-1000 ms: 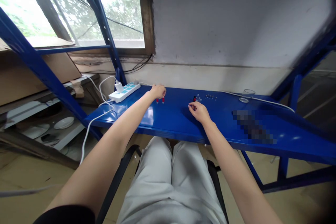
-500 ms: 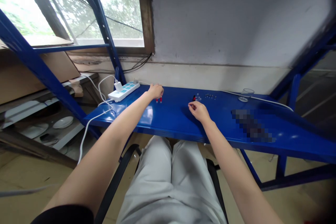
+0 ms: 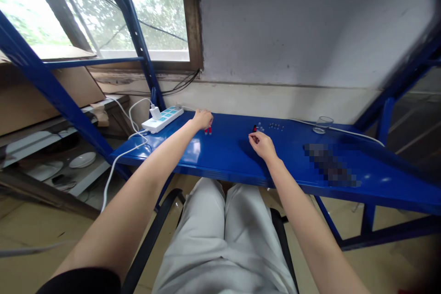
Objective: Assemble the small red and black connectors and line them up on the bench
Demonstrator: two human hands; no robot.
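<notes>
The left hand (image 3: 202, 119) rests just behind two red pegs (image 3: 208, 131), and the right hand (image 3: 262, 145), well apart, curls near a red piece (image 3: 255, 128); whether either grips is hidden. Small studs (image 3: 276, 126) stay lined up on the blue shelf (image 3: 220, 165), centre frame.

Pixelated patch (image 3: 327, 165) on the counter (image 3: 223, 151): you cannot read it | small parts (image 3: 276, 126): too small for you to identify | red pieces (image 3: 208, 131): partly hidden by your left hand (image 3: 202, 119) | right hand (image 3: 262, 144): you cannot confirm any held item

No readable text, labels or numbers; pixelated patch (image 3: 329, 164) on blue shelf (image 3: 227, 147).
</notes>
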